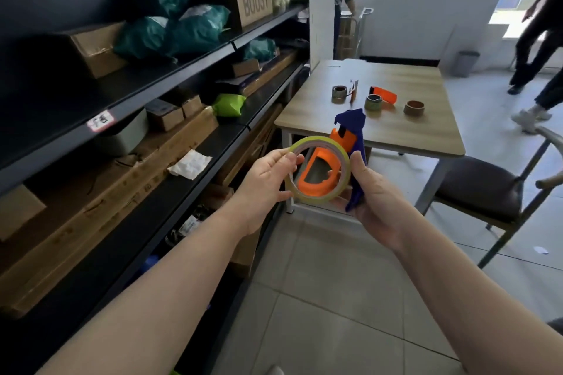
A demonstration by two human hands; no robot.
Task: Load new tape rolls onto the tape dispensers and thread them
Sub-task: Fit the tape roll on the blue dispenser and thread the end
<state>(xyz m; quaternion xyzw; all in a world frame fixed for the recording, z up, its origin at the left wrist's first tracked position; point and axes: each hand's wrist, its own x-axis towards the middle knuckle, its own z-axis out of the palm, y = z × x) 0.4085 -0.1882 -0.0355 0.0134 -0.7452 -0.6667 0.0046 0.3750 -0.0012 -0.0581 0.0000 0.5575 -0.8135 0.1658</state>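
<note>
In front of my chest I hold a blue and orange tape dispenser (353,131). My right hand (370,195) grips its blue handle from below. A thin yellowish tape roll (316,201) sits around the dispenser's orange hub (310,166). My left hand (268,176) pinches the roll's left rim between thumb and fingers. On the wooden table (396,137) beyond lie a second orange dispenser (385,94), a small upright dispenser (353,88) and three brown tape cores (339,94) (373,101) (414,107).
Dark metal shelving (146,119) packed with cardboard boxes and green bags runs along my left. A dark chair (481,189) stands to the right of the table. One person stands at the far wall by a cart; another's legs (536,58) pass at right. Tiled floor lies below.
</note>
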